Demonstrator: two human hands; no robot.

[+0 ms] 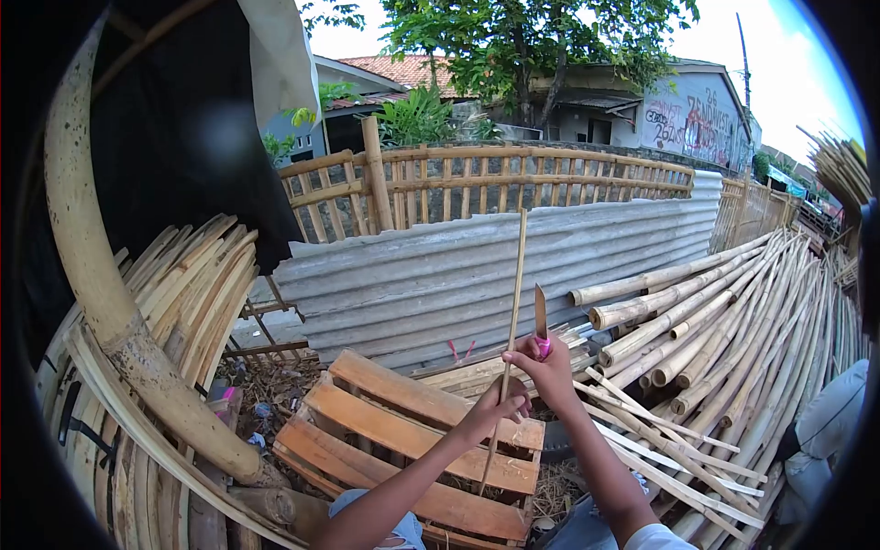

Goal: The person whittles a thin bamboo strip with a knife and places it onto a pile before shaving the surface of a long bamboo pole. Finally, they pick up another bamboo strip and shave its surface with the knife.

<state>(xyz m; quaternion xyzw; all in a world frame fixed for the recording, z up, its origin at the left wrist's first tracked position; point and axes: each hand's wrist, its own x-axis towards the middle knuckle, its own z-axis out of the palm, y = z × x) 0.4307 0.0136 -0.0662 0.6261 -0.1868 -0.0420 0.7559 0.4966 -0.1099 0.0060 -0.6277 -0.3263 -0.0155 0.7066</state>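
Note:
A thin bamboo stick (518, 284) stands nearly upright in front of me, its lower part passing in front of a slatted wooden crate (376, 417). My left hand (500, 403) is closed around the stick at its lower half. Just above and to the right, my right hand (543, 365) grips a knife (541, 313) by its pink handle, blade pointing up. The thumb and fingers of that hand also touch the stick. The blade is to the right of the stick, apart from it.
Long bamboo poles (678, 321) lie piled on the right, with split strips (669, 458) nearer me. Bundled bamboo slats (174, 293) and a thick bamboo post (92, 229) stand left. Corrugated sheeting (431, 284) and a bamboo fence (513, 174) run behind. A person's leg (830, 431) shows right.

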